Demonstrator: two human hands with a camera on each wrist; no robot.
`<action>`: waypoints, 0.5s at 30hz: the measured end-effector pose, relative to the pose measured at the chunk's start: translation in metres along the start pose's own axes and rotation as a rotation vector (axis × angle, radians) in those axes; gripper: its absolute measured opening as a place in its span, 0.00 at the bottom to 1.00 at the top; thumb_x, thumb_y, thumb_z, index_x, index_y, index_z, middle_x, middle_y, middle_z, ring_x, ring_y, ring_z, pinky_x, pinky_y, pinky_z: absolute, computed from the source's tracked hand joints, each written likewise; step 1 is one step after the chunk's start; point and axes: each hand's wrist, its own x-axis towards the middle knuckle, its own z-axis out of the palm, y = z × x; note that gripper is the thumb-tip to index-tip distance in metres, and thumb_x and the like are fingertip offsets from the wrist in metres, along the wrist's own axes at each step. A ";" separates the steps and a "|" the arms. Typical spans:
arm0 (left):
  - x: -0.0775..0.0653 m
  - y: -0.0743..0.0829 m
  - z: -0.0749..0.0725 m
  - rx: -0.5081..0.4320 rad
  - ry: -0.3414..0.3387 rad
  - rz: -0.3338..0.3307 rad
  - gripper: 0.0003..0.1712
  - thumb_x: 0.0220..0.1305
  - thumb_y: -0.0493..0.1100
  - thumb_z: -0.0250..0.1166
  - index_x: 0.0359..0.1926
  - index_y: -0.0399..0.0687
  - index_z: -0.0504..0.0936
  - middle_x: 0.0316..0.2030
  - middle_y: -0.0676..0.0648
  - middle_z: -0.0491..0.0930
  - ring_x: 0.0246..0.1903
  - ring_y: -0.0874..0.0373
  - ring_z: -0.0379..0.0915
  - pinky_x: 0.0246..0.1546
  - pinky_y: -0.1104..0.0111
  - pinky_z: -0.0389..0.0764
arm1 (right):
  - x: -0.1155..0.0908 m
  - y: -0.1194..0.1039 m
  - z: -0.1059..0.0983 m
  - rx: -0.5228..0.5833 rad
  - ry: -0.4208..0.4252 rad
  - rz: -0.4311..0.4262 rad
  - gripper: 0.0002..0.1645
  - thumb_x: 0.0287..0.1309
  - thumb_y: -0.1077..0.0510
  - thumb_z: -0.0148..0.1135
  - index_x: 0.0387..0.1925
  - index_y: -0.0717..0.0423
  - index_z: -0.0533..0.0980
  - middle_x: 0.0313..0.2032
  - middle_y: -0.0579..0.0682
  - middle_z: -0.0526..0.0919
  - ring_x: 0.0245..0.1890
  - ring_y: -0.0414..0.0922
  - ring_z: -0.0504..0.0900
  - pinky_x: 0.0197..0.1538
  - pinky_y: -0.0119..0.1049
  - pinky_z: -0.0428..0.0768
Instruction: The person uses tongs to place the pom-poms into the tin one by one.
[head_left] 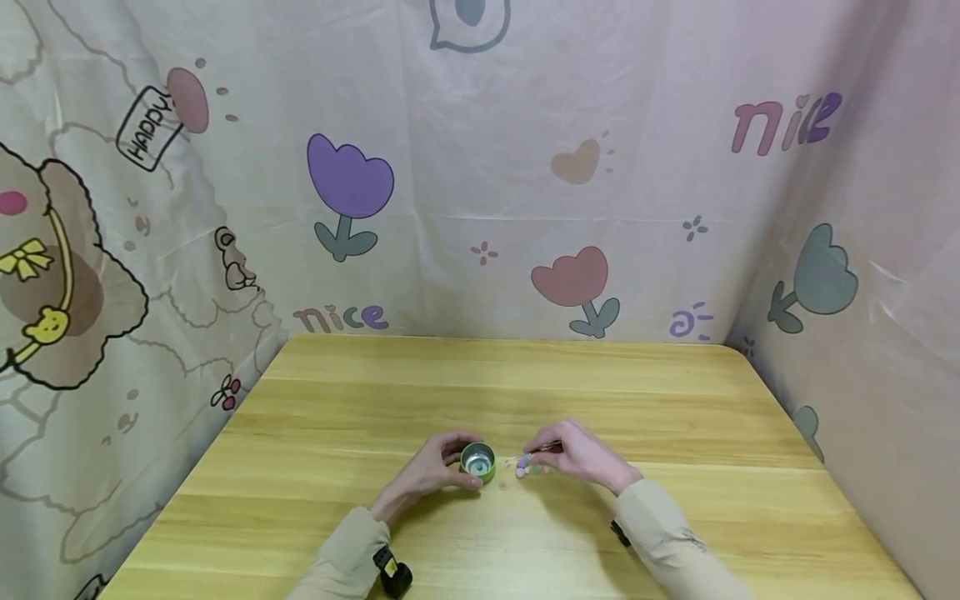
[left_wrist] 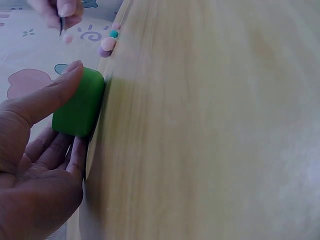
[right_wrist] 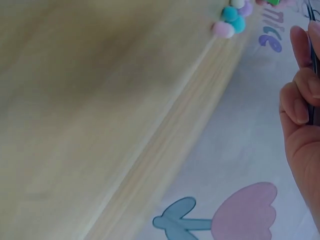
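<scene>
wooden table [head_left: 510, 383], patterned backdrop [head_left: 487, 192], green tin [left_wrist: 82, 105]

The place is a curtained-off booth: pale, creased sheeting [head_left: 480, 150], printed with a flat purple tulip [head_left: 350, 182], a pink tulip [head_left: 572, 279] and rounded "nice" lettering [head_left: 792, 129], hangs on three sides of a smooth yellow wood-grain worktop [head_left: 600, 387]. Whether this stands in a home or a studio cannot be told.

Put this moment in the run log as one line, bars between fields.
Left hand: grips green tin | Right hand: holds dark tweezers | Pastel balls: clustered on table, right of tin
</scene>
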 end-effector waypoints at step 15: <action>0.001 -0.002 -0.001 -0.009 -0.001 0.000 0.38 0.52 0.32 0.77 0.63 0.30 0.72 0.59 0.31 0.77 0.62 0.38 0.73 0.69 0.46 0.72 | 0.033 -0.008 0.011 -0.028 -0.015 -0.035 0.10 0.63 0.62 0.66 0.44 0.63 0.86 0.41 0.56 0.90 0.34 0.39 0.88 0.42 0.23 0.83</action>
